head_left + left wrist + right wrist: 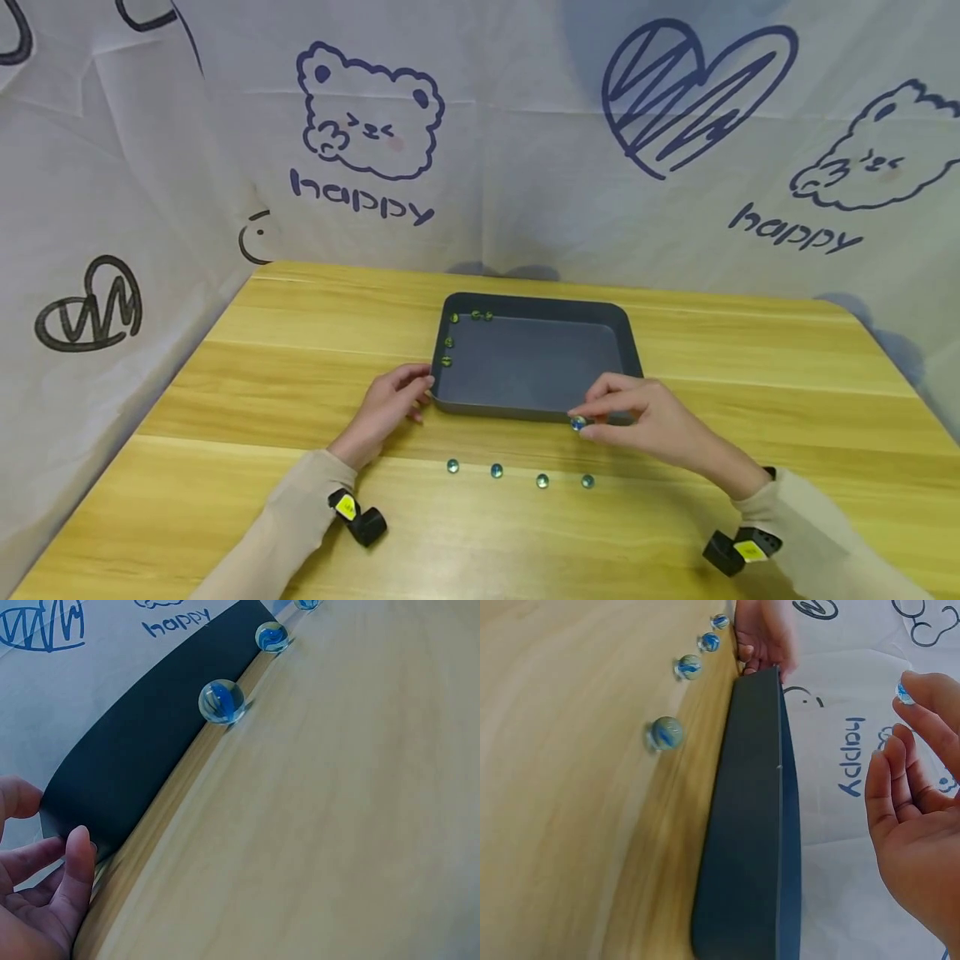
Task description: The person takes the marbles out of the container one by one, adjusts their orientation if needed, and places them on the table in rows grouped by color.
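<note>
The right hand (652,421) is pinching a marble (577,423) just beside the tray (495,410), towards its near-right corner, the left hand (386,408) loosely touching its left edge.

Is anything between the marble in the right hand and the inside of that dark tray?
Only the tray's near wall; the right hand appears to hold the marble above rim height. Nothing else visible is in the way: the four loose marbles lie nearer the person.
</note>
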### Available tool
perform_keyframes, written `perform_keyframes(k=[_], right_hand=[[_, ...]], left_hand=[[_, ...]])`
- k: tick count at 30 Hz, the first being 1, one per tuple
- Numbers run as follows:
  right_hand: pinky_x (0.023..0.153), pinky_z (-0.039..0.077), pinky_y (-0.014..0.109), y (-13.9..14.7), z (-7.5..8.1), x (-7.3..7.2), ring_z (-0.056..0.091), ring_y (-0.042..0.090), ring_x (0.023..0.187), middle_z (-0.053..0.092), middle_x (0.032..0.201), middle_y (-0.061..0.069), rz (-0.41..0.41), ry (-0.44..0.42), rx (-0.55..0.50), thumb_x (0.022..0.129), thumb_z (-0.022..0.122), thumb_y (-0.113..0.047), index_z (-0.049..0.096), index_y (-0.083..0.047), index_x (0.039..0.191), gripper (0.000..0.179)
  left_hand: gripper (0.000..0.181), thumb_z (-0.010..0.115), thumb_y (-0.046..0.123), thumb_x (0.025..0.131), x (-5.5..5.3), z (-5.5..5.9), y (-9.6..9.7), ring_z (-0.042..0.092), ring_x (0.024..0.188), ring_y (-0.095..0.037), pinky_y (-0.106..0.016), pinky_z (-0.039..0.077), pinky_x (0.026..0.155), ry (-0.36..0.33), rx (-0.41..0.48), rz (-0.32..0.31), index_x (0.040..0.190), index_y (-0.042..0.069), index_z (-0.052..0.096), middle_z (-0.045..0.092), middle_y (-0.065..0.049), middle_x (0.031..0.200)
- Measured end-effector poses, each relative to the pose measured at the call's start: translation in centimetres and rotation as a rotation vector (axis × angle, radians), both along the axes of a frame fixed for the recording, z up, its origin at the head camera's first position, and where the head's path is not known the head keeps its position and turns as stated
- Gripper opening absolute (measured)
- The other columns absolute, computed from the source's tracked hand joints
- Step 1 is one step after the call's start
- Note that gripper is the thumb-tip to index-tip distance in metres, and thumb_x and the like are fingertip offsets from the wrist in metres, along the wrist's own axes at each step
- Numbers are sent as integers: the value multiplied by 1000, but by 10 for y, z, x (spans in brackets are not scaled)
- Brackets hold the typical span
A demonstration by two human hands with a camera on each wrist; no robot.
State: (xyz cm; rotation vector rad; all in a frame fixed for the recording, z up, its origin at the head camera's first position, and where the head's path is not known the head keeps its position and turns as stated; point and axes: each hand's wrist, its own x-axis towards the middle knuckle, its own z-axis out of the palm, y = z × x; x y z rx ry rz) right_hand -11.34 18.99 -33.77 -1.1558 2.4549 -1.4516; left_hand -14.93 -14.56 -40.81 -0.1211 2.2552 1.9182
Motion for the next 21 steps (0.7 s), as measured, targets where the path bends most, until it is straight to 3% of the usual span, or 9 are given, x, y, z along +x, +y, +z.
perform_keyframes(k=[6,15,21], right_hand=[[59,46,26,7,-10,4,53,12,78,62,93,-1,0,-31,2,85,72,-1,76,-4,104,20],[55,47,28,24,-21,10,54,12,72,65,92,5,65,-42,-33,85,71,2,74,-2,105,21],[62,51,27,36,-26,13,57,11,78,65,93,1,57,-72,-3,84,71,3,74,-1,103,20]], left_hand=[[37,54,16,99,-2,-2,1,56,84,-18,-25,52,62,6,-2,-9,132,-1,55,60,-15,107],[37,54,17,99,-2,-1,1,56,84,-19,-26,52,62,6,-6,-16,132,-1,55,60,-15,107],[37,54,16,99,-1,-1,0,56,84,-19,-26,52,62,2,-7,-13,131,-1,55,60,-15,106]])
